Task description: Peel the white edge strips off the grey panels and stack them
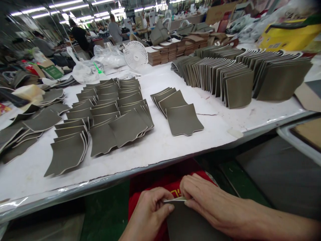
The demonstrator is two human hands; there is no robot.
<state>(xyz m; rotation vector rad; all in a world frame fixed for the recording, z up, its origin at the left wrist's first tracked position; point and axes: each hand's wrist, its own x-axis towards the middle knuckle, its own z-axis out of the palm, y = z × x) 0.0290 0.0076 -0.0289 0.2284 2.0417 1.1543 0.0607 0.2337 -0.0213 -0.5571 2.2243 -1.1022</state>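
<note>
Low in the view, over a red cloth with yellow lettering [140,197], a dark olive-grey sheet piece [188,222] is held by its top edge. My left hand [152,211] pinches the left part of that edge between thumb and fingers. On the right part, my right hand [200,197] is closed with its thumb below and its fingers curled over. A thin pale strip of the edge shows between the two hands. The lower part of the piece runs out of the frame.
On the white-covered table [160,150] lie overlapping rows of similar pieces [102,134] and a small fanned group [184,118]. Upright pieces [239,88] stand at the right. Behind are a white fan [136,55], brown stacks [165,55] and a yellow box [288,35]. Several people work farther back.
</note>
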